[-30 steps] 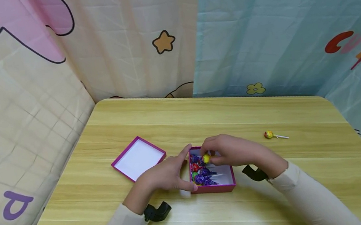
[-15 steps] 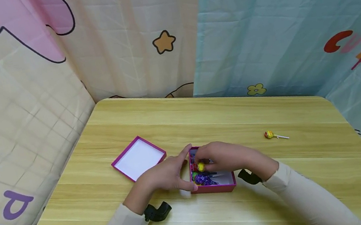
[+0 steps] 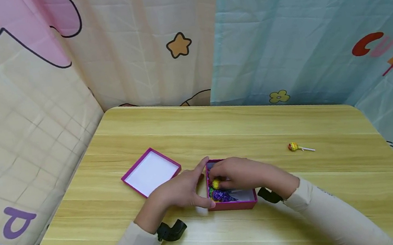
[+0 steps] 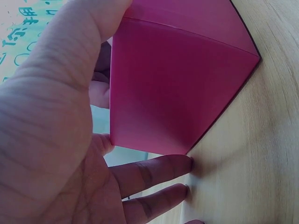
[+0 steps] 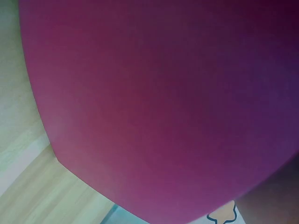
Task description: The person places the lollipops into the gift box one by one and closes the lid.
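An open magenta box with a pale inside stands on the table. My left hand holds it by its left side, thumb at the near front corner and index finger at the far one; its outer wall fills the middle of the left wrist view. Inside the box, my right hand pinches a yellow-wrapped lollipop close to the left wall. Purple-wrapped lollipops lie at the near left of the box, and the right hand covers others. The right wrist view shows mostly the box's outer wall.
The box lid, white inside, lies upturned to the left of the box, partly behind the left hand. One yellow and red lollipop lies at the right on the wooden table. Printed curtains hang behind and beside the table.
My right hand has moved left and nearer within the box, bringing the yellow lollipop toward the left wall and down among the others. The left hand and the lid have stayed put.
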`<act>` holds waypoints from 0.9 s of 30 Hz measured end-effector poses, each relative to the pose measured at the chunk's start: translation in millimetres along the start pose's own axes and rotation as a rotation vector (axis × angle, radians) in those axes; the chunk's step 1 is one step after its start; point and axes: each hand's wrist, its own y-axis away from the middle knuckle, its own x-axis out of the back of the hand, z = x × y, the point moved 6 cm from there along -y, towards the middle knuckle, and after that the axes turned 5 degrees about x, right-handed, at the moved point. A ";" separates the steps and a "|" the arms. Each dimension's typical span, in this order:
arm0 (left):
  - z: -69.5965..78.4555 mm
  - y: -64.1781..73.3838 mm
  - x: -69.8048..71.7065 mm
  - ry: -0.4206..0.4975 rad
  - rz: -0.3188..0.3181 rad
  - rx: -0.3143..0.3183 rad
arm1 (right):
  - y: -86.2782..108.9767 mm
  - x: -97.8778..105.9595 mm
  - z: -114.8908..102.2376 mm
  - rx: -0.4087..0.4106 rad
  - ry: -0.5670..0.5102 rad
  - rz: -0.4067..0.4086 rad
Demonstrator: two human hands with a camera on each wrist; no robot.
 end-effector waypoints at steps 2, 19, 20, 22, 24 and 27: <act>0.3 -0.1 0.0 -0.001 0.000 -0.002 | -0.2 -0.7 0.2 0.004 -0.003 0.003; 0.5 0.3 -0.3 0.001 0.004 0.000 | -0.7 -7.7 4.3 -0.009 0.001 0.005; 0.4 0.4 -0.3 0.002 0.003 0.000 | -0.5 -7.8 4.2 -0.008 0.000 0.007; 0.3 0.4 -0.4 0.002 0.003 -0.002 | 0.1 -7.6 3.8 -0.009 -0.004 0.015; 0.3 0.5 -0.4 0.002 0.003 -0.004 | 1.2 -6.7 3.7 -0.011 -0.010 0.026; 0.2 0.7 -0.4 -0.003 0.003 -0.005 | 4.4 -3.7 2.9 -0.020 -0.016 0.047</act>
